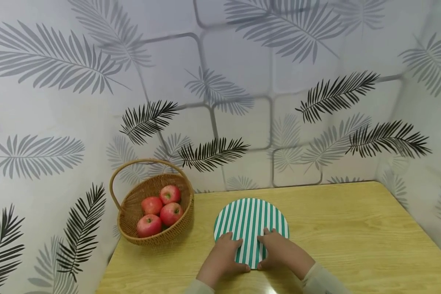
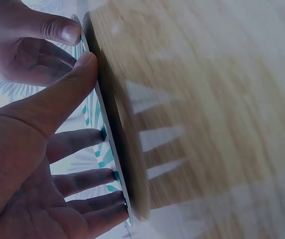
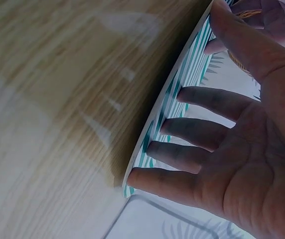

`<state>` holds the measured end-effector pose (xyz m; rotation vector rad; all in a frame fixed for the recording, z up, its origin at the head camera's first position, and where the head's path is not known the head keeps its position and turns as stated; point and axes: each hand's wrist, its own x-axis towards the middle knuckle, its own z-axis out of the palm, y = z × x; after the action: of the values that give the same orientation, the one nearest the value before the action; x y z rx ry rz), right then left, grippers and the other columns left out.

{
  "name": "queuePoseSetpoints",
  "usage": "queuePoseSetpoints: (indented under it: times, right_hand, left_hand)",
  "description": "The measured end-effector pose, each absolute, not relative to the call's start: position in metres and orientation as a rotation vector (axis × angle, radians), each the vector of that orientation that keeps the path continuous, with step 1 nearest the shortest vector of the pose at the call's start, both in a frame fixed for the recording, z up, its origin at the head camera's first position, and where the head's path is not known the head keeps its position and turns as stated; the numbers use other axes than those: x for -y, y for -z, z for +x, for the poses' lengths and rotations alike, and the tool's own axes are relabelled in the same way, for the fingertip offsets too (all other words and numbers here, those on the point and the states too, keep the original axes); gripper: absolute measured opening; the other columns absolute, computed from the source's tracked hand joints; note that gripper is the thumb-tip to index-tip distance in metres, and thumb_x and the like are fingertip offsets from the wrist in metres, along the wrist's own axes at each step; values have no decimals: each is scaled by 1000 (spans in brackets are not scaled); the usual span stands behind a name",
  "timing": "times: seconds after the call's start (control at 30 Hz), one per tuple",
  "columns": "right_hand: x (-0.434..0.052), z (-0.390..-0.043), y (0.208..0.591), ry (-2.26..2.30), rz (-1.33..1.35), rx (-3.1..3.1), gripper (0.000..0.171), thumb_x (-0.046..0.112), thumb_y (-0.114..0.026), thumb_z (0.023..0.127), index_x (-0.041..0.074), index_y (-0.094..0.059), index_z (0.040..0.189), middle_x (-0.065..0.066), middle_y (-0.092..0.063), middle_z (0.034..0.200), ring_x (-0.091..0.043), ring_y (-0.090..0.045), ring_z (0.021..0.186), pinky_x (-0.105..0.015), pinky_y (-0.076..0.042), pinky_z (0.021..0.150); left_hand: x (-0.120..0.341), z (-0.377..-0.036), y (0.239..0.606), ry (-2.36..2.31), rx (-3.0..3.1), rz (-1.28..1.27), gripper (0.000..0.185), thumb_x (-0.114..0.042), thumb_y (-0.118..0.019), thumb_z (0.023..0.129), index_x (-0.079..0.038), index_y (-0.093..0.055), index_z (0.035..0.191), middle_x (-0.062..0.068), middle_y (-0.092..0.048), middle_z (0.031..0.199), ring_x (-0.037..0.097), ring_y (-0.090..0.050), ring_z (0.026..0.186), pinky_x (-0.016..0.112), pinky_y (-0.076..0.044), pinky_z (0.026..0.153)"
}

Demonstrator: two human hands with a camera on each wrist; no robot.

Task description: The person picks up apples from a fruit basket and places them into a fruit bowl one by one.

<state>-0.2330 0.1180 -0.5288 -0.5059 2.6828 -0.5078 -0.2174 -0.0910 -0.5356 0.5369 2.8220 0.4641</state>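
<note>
A thin round placemat (image 1: 249,220) with green and white stripes lies flat on the wooden table. On its near left part rests my left hand (image 1: 225,254), fingers spread. My right hand (image 1: 281,250) mirrors it on the near right part. In the left wrist view, straight fingertips of the left hand (image 2: 58,164) touch the striped face, and the thumb sits at the near edge. The right wrist view has the right hand (image 3: 247,144) with long, extended fingers pressing on the same face. Both thumbs lie close together at the near rim.
Left of the placemat stands a wicker basket (image 1: 185,228) with a tall handle, tilted toward me, with several red apples (image 1: 149,226) inside. The wooden table (image 1: 338,228) extends to the right. A wall (image 1: 239,61) with leaf patterns rises right behind the table's far edge.
</note>
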Motion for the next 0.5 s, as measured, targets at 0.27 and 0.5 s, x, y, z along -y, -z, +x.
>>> queuePoseSetpoints:
  times: [0.27,0.5]
  right_hand:
    - [-125,-228,529,511,-502,-2682,86,39,-96,77,-2,-61,145,-35,-44,160,-61,-38,149,-70,-39,118]
    - [-130,-224,530,526,-479,-2685,85,40,-97,77,-2,-63,143,-35,-45,159,-60,-39,148,-70,-39,117]
  left_hand:
    - [86,-212,537,-434,-2832,583,82,-54,-91,80,-10,-67,144,25,-56,153,45,-51,143,57,-48,115]
    - [80,-207,536,-408,-2852,608,82,-56,-91,78,-11,-68,143,23,-59,149,45,-55,139,56,-50,113]
